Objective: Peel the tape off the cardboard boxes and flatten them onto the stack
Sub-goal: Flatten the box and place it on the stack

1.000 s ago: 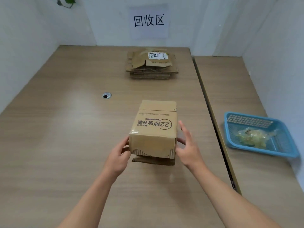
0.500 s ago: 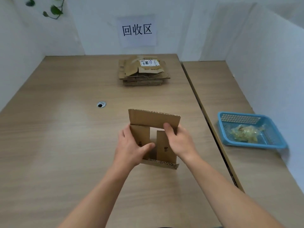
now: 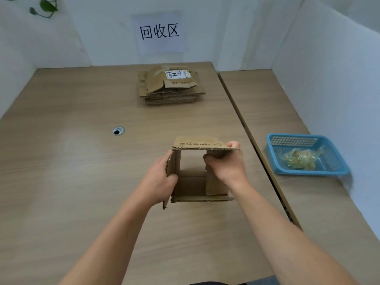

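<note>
The box [image 3: 193, 185] has swung open, left hand [image 3: 158, 182] and right hand [image 3: 226, 166] each with a curled grip on a side flap, mid-flatten, so next I'd squash it flat.

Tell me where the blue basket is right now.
Head view, right side: the blue basket sits on the right-hand table, right of the open cardboard box.

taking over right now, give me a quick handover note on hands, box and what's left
Hands: left hand grips the left flap of the box, right hand grips its right side.
The box lies on the table, near end open, not flattened; the stack of flat cardboard sits at the far edge.
Done: flaps open, no tape visible.
Left: collapse it, lay it on the stack.
</note>
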